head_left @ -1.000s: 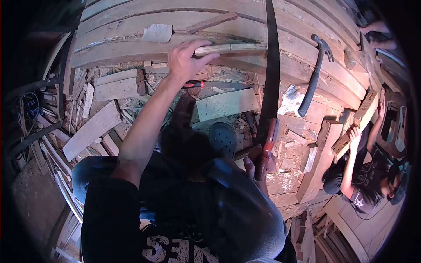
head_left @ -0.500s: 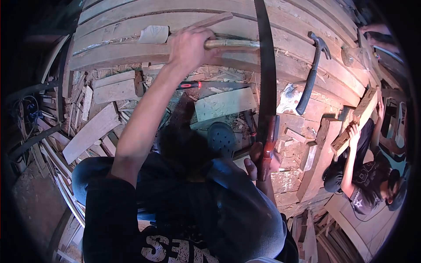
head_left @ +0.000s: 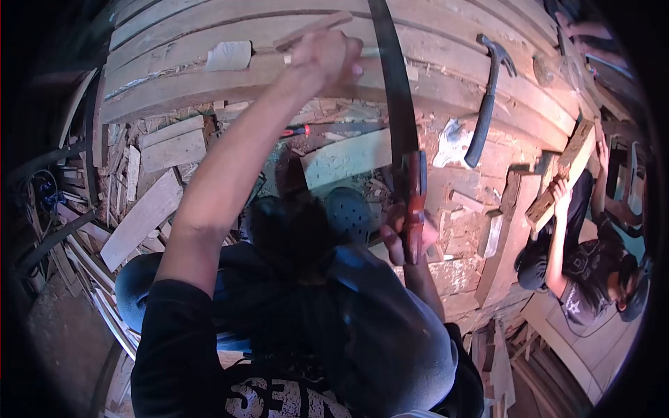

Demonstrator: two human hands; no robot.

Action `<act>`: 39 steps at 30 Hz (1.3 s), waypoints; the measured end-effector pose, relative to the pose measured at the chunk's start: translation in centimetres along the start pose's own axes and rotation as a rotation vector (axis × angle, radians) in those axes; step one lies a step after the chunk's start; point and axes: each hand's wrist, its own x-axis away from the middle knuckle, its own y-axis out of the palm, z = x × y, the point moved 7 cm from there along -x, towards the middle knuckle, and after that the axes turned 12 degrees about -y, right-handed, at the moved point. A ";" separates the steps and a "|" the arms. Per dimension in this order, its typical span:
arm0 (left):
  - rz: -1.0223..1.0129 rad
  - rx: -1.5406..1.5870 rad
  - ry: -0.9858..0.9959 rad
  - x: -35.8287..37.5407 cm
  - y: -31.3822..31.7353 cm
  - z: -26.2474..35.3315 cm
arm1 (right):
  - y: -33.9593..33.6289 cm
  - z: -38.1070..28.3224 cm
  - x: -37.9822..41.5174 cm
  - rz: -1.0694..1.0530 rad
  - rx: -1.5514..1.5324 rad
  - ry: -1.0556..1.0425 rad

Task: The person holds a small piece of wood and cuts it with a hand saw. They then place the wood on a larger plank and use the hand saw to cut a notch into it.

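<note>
My right hand [head_left: 394, 238] is closed around the red-brown handle of a handsaw [head_left: 398, 90]. The saw's long dark blade points up and away, passing over the edge of the wooden beams [head_left: 209, 85]. On top of those beams, my left hand [head_left: 322, 56] is curled and slightly blurred. Bits of a pale wooden stick [head_left: 370, 52] show beside this fist, just left of the blade; the fingers hide most of it. Behind the knuckles lies a thin wood strip [head_left: 313, 32], and a curled pale scrap [head_left: 229, 56] rests to the left.
A claw hammer [head_left: 490, 101] lies on the beams to the right. Below are a red-and-black-handled tool [head_left: 296, 130], boards [head_left: 145, 219] and wood chips around a clog [head_left: 348, 212]. At far right another person [head_left: 592, 268] holds a wooden block [head_left: 562, 174].
My left hand has shifted right and slightly up, turning and curling closer to the blade. The saw has moved left and up in view. The whole view has shifted slightly.
</note>
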 end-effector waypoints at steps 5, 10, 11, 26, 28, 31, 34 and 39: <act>-0.037 0.088 -0.063 -0.2 -1.2 -0.4 | -0.6 0.3 -1.9 -0.028 -0.059 0.034; 0.011 0.042 -0.073 -0.9 -0.8 -0.6 | -1.8 0.8 -3.3 -0.139 -0.044 0.055; 0.015 0.037 -0.079 -1.0 -0.7 -0.7 | -1.8 1.0 -3.6 -0.160 -0.029 0.103; 0.054 0.020 -0.069 0.0 -0.8 -0.2 | -1.3 0.6 -2.0 0.019 -0.140 0.092; 0.063 0.019 -0.057 -0.1 -0.6 -0.3 | -1.0 0.4 -2.2 -0.068 -0.061 0.071; 0.113 0.025 -0.015 -0.1 -0.7 0.0 | -1.3 0.5 -2.3 -0.128 -0.027 0.084; 0.076 -0.001 -0.029 0.1 -0.7 0.1 | -0.8 0.2 -2.3 -0.132 -0.015 0.057; 0.061 -0.004 -0.028 0.0 -0.9 0.0 | 0.0 -0.5 -2.2 -0.124 -0.050 0.096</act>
